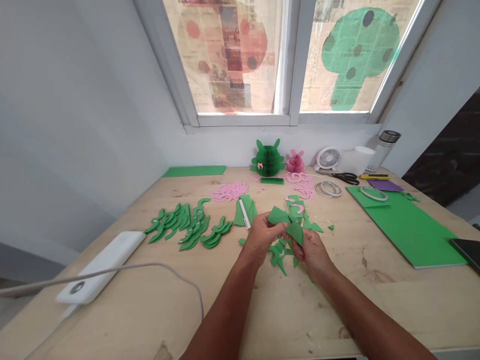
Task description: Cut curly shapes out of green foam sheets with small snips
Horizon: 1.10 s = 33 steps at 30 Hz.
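My left hand (264, 234) pinches a piece of green paper (278, 215) just above the middle of the table. Facing it, my right hand (313, 251) grips a rounded green paper piece (295, 233); whether the two are one sheet I cannot tell. Green paper scraps (278, 254) lie beneath both hands. Left of my left hand, a white pen (244, 214) rests on a green paper sheet (238, 216). Stacks of curved green paper cut-outs (195, 227) spread farther left.
Pink cut-outs (230, 191), a green honeycomb paper figure (267, 159) and a smaller pink one (295, 162) are toward the wall. Black scissors (347, 178), tape rolls (330, 189), a yellow cutter (375, 176) and green sheets (412, 235) lie right. A cable (165, 265) crosses a white device (101, 265) at left.
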Motion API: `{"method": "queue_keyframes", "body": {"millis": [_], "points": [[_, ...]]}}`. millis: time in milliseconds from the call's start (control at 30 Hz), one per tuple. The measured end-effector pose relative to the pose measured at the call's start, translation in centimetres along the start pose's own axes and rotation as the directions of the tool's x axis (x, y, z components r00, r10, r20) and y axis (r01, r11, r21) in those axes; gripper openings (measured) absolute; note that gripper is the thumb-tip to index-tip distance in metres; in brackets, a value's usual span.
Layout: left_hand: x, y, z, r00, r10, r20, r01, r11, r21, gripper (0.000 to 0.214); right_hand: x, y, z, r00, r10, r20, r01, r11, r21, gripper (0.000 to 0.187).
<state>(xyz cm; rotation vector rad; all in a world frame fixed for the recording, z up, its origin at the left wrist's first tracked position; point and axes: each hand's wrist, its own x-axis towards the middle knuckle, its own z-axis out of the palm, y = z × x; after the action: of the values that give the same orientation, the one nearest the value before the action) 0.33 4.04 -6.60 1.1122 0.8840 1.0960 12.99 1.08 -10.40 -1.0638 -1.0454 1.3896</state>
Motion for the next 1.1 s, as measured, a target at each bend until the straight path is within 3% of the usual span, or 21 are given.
{"method": "queue_keyframes", "body": {"millis": [1100], "points": [[0.3,-0.9,-0.4,0.997,0.011,-0.071,-0.013,0.999,-0.035,0.015,-0.1,-0.8,0.2,0.998,0.050,-0.038,-0.053,0.996,-0.070,0.047]]}}
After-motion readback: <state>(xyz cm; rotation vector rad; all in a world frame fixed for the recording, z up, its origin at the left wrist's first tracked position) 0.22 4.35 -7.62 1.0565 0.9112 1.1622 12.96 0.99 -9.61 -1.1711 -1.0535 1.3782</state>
